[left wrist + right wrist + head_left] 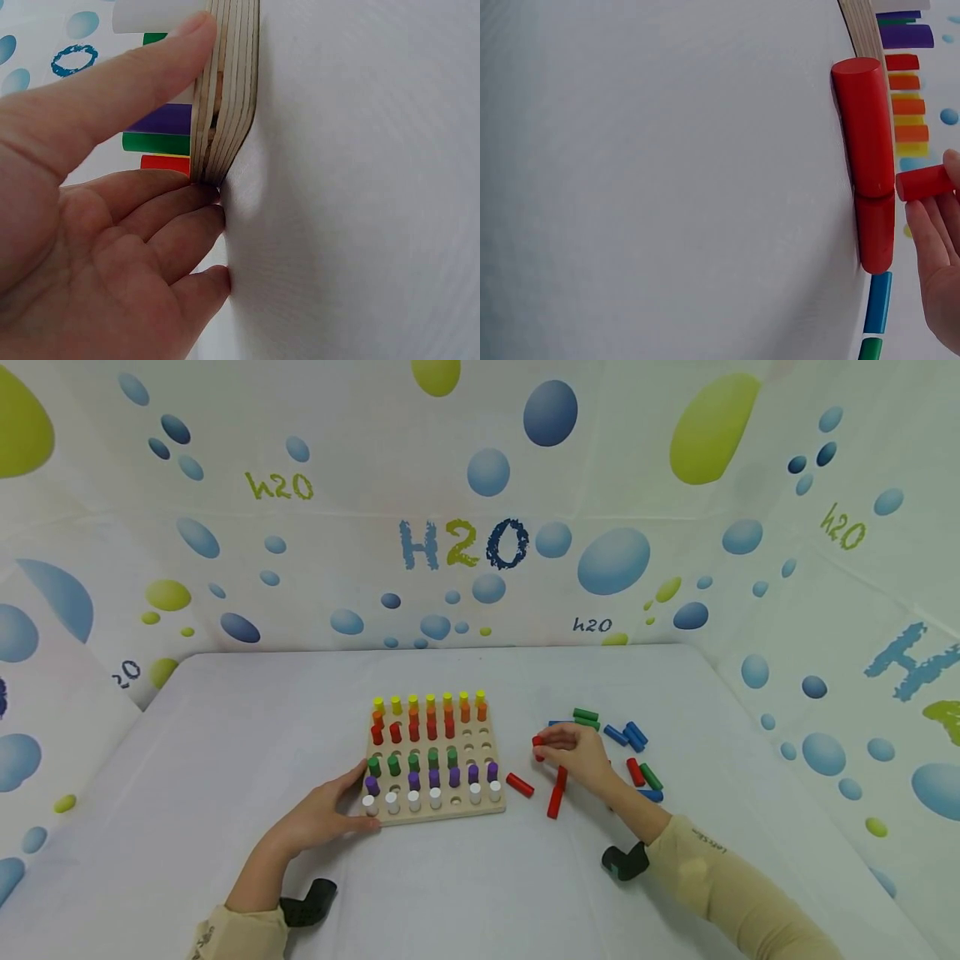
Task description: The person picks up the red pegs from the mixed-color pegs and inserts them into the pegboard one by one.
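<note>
Around the near left corner of a wooden pegboard (442,816), my left hand (322,814) holds the board, thumb on its front edge and fingers along its left side. Rows of yellow, orange, red, green, purple and white pegs stand in the board, with some holes bare. To the right of the board, my right hand (581,756) pinches a red peg (922,183) between thumb and fingers, raised above the table in the right wrist view. Beneath that hand lie more red pegs (555,802), and another red peg (520,785) lies beside the board's right edge.
Loose blue pegs (634,737) and green pegs (586,714) lie behind and right of my right hand. A red peg (635,772) and a green peg (650,777) lie farther right. A patterned cloth backdrop (450,460) stands behind the white table (262,718).
</note>
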{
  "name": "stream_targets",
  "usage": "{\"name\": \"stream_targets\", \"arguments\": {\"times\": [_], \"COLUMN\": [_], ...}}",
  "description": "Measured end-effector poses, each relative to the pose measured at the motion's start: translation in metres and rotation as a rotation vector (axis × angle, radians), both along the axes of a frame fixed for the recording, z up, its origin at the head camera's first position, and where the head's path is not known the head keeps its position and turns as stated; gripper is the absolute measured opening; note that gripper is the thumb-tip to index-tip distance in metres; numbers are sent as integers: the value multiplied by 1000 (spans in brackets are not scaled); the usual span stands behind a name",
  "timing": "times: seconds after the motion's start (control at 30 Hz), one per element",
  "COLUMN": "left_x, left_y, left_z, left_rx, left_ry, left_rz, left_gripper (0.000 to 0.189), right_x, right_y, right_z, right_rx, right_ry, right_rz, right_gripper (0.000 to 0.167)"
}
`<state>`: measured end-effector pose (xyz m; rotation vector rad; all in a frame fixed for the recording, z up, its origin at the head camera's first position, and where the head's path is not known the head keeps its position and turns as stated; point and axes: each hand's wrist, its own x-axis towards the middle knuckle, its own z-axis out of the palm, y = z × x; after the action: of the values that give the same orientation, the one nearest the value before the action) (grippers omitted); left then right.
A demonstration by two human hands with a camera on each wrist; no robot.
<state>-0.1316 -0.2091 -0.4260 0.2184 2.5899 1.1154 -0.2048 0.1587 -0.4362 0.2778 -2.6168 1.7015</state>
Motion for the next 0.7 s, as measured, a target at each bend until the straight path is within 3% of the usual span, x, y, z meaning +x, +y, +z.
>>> {"name": "stream_targets", "arguments": {"times": [0.23, 0.4, 0.7], "left_x": [0, 0, 0], "left_y": [0, -1, 0], "left_z": [1, 0, 1], "left_rx": [-4, -4, 7], "left_ry": [3, 0, 0], "left_rz": [-5, -4, -3], "left_gripper": [102, 102, 103], "right_x": [20, 16, -3], "right_y": [-14, -16, -16], "right_z": [31, 28, 5], "right_rx": [-9, -22, -85], "right_ry": [-5, 1, -26], "right_rz": [-14, -4, -4], "right_gripper": [23, 23, 25]}}
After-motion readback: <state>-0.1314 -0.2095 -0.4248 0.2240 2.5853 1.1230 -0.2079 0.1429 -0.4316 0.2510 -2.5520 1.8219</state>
